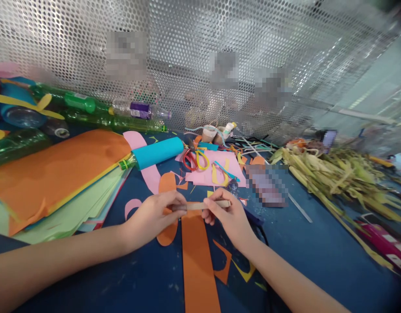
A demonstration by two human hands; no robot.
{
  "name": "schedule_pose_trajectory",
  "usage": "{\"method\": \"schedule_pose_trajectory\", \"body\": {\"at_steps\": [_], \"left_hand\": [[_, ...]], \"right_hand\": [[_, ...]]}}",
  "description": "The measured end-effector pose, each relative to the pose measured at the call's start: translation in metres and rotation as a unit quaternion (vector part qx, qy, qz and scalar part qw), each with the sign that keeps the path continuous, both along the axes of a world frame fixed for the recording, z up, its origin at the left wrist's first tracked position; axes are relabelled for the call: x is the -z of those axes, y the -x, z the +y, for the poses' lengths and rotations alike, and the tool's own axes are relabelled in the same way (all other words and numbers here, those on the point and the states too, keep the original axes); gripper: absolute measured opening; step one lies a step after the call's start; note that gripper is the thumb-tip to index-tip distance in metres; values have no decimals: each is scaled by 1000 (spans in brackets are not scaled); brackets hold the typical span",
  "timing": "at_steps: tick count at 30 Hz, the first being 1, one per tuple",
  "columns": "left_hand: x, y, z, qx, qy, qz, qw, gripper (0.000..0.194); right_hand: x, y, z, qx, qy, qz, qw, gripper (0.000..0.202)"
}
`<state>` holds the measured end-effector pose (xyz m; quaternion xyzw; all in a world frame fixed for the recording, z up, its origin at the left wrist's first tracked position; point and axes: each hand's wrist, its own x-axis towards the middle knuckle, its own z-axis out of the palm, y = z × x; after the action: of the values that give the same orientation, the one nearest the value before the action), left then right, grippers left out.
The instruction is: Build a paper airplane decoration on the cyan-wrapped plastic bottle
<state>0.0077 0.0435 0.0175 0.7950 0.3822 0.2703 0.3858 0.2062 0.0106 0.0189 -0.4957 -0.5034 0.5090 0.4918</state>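
Between my two hands runs a narrow beige strip (195,205), held level; its material is not plain to see. My left hand (156,213) pinches its left end between thumb and fingers. My right hand (224,213) pinches it nearer the right end, with a bit sticking out past the fingers. Right below the strip, a long orange paper strip (197,261) lies on the blue table (148,278). Beside my left hand is a rounded orange paper piece (167,182), partly hidden by that hand.
A blue-wrapped bottle (159,153), scissors (196,160) and pink paper (207,174) lie beyond my hands. Coloured sheets (66,174) are stacked at left, with plastic bottles (141,110) behind. Dried husks (340,174) lie at right. Orange scraps (223,265) lie near my right forearm.
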Motion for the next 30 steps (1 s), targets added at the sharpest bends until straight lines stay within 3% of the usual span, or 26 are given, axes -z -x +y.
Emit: {"method": "schedule_pose_trajectory", "body": {"at_steps": [4,11,15,17,20,22,24,27,30], "left_hand": [[0,1,-2,7,16,-15,1000,29],[6,5,-8,25,-99,16,995,15],[6,4,-7,37,-152,16,988,17],[4,2,-4,20,-143,0,990,22],[2,-1,1,-48,-139,-4,989,38],[3,-3,4,-76,-168,24,983,40],[5,-4,6,-63,-209,62,974,33],[6,-5,7,-27,-251,118,960,36],[7,-5,5,-19,-266,153,952,53]], "right_hand": [[-1,1,0,-17,16,-8,1000,28],[-4,8,-5,-15,35,-31,999,32],[-11,10,-7,-25,25,-30,999,31],[-17,6,-4,-24,0,-39,999,30],[-27,-12,9,54,-72,-103,991,29],[-29,-30,23,129,-128,-200,963,28],[-27,-45,36,144,-153,-343,916,29],[-19,-56,51,117,-148,-487,853,32],[-13,-55,61,66,-145,-546,823,38]]}}
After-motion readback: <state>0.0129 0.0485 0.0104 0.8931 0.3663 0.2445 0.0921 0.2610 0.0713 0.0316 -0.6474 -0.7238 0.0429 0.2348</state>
